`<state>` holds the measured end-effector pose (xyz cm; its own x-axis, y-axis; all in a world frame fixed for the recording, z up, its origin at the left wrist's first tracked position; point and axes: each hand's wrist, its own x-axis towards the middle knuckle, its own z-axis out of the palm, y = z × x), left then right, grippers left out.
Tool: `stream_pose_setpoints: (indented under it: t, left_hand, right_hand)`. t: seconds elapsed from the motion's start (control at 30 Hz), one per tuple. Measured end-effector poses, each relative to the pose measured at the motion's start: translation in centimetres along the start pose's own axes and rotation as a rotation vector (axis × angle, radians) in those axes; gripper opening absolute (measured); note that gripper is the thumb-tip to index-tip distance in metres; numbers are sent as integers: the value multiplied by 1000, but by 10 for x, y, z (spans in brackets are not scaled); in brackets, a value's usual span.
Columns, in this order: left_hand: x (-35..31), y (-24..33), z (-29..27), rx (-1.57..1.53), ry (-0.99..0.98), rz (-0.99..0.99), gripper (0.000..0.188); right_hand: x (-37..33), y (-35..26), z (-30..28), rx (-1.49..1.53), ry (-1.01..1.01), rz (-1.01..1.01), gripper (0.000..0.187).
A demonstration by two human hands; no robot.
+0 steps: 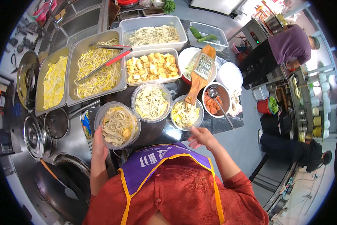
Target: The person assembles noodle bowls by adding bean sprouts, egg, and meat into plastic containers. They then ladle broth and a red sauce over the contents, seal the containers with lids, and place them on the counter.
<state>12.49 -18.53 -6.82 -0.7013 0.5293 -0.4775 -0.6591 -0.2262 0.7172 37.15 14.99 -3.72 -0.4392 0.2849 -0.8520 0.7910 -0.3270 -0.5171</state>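
Observation:
My left hand [100, 144] is closed on the side of a round clear plastic tub [137, 122] filled with bean sprouts, greens and yellow pieces. Fingers apart and with nothing in it, my right hand [203, 138] hovers just below a smaller clear tub [201, 117] of shredded vegetables. A wooden slicer board [196, 88] with a metal grating leans across that smaller tub and a white bowl [182, 59] behind it. Between my hands, farther back, stands another clear tub of pale shreds [151, 102]. A steel ladle [221, 107] rests in a bowl of orange slices [213, 106].
Steel trays hold bean sprouts [97, 80] with red-handled tongs [106, 63], and yellow shreds [54, 82]. Behind are tofu cubes [151, 67], pale strips [153, 36] and cucumbers [202, 36]. A wok [59, 187] and strainer [56, 123] lie left. Two people work at right.

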Motion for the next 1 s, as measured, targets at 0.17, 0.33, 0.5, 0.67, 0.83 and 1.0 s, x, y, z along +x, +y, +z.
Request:
stream_pose_setpoints:
  t: [0.17,0.33,0.5,0.67,0.83,1.0]
  left_hand:
    - [2,-5,-4,16,-6,41,51]
    - [6,-7,-12,-28,-2,65,51]
    - [6,1,-24,-70,-69,85,50]
    - [-5,20,-30,62,-95,295,42]
    - [-10,32,-25,-150,-10,251,43]
    - [-29,46,-26,-293,75,323,48]
  right_hand:
    - [47,22,7,454,252,-248,45]
    - [43,34,-1,300,259,-294,36]
    - [9,59,-9,190,265,-302,32]
    - [-23,45,13,-75,153,-351,29]
    - [-33,1,43,-292,-77,-411,28]
    - [-3,-25,104,-213,-255,-474,28]
